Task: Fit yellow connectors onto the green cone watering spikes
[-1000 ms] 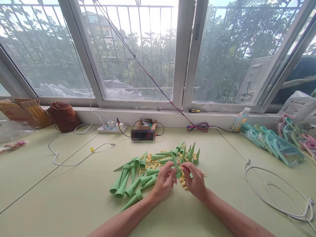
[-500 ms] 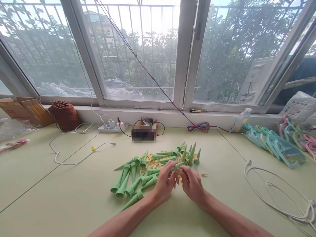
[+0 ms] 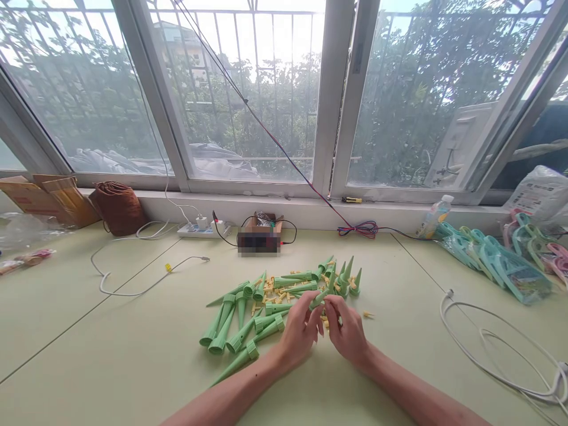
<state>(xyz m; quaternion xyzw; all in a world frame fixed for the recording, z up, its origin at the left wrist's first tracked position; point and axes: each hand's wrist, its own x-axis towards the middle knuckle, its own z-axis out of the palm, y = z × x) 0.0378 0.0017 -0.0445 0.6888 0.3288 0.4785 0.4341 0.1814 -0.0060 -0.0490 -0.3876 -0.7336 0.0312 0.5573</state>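
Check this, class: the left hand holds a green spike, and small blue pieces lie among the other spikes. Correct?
The colour is wrong: in the head view, the left hand holds a green spike, but small pieces among the other spikes are yellow.

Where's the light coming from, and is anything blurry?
Head view: daylight comes through the windows, sky bleached nearly white. Head view: coarse pixels mask a dark thing. Head view: the held cone and yellow pieces look soft, fine detail lost.
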